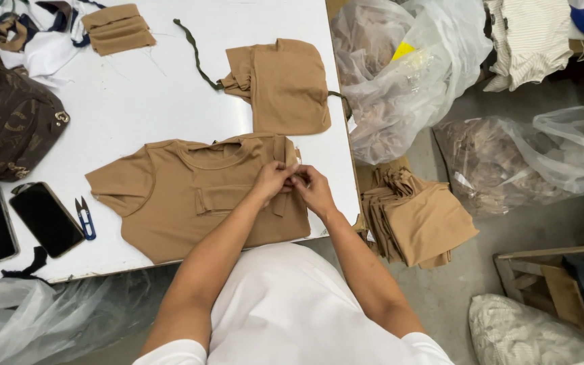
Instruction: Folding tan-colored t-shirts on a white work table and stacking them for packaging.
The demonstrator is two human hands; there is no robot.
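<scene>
A tan short-sleeved shirt [170,196] lies flat on the white table [157,101], neck toward the far side. My left hand [272,179] and my right hand [312,189] meet at the shirt's right shoulder, fingers pinched on a fold of its fabric near a small pale tag. A tan strap piece [221,198] rests across the shirt's chest. Beyond it lies a second folded tan garment [285,84] with a dark green strip [194,51] trailing from it.
Two dark phones [18,220], blue thread snips [86,217] and a brown patterned bag [8,118] sit at the table's left. A stack of tan garments [417,220] sits right of the table. Clear plastic bags [407,74] of fabric lie on the floor.
</scene>
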